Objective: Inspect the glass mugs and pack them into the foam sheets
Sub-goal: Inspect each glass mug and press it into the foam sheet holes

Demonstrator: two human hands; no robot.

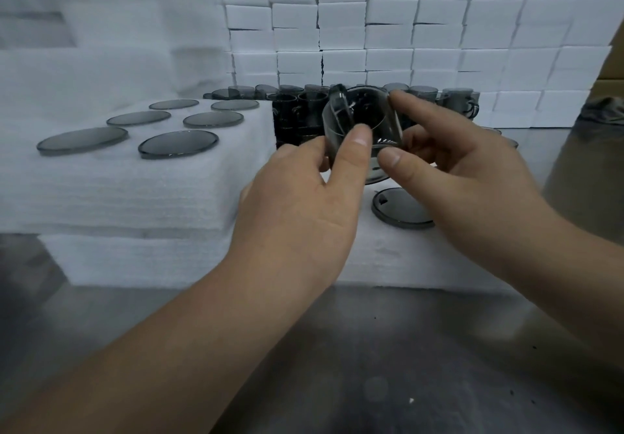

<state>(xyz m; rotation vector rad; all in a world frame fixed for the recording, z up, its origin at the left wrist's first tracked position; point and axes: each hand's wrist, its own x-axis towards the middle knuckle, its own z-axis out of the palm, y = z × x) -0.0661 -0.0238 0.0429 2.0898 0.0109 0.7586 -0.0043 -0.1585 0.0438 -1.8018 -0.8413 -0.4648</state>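
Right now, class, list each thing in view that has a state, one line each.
held mug: tipped sideways, lifted.
left hand: grips the held mug.
right hand: pinches the held mug.
six discs: flat on the foam stack.
single disc: flat on the lower foam sheet.
back mugs: standing upright.

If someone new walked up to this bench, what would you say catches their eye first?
Most likely the smoky grey glass mug held up at centre, gripped by the left hand and right hand. Next, the six round grey glass discs on top of the white foam sheet stack at left, and the wall of white foam blocks behind.
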